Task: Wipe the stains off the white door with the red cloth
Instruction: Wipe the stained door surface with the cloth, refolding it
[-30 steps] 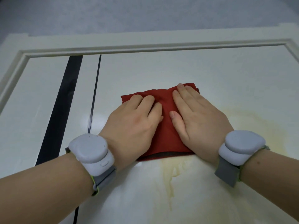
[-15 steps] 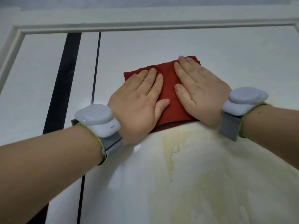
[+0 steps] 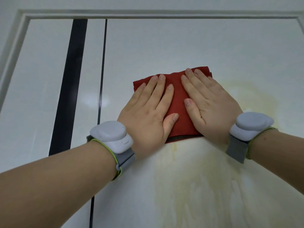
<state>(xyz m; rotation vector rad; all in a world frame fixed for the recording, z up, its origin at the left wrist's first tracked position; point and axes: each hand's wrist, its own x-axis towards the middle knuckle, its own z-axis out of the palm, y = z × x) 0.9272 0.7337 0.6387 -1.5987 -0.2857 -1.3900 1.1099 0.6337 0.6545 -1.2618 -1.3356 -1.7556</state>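
A folded red cloth (image 3: 178,104) lies flat on the white door (image 3: 164,46). My left hand (image 3: 148,112) presses on the cloth's left half with straight fingers. My right hand (image 3: 209,106) presses on its right half, fingers straight and spread. Most of the cloth is hidden under both palms. A pale yellow stain (image 3: 189,186) smears across the door below the cloth and out to the right of my right hand. Each wrist carries a grey band with a rounded white device.
A wide black stripe (image 3: 69,88) and a thin black line (image 3: 102,71) run down the door's left part. The raised white frame moulding (image 3: 148,14) borders the panel at the top and left.
The left hand's fingers have straightened from curled to flat on the cloth. Both hands have kept pressing the cloth on the door, and the view has tilted to show more of the stain below.
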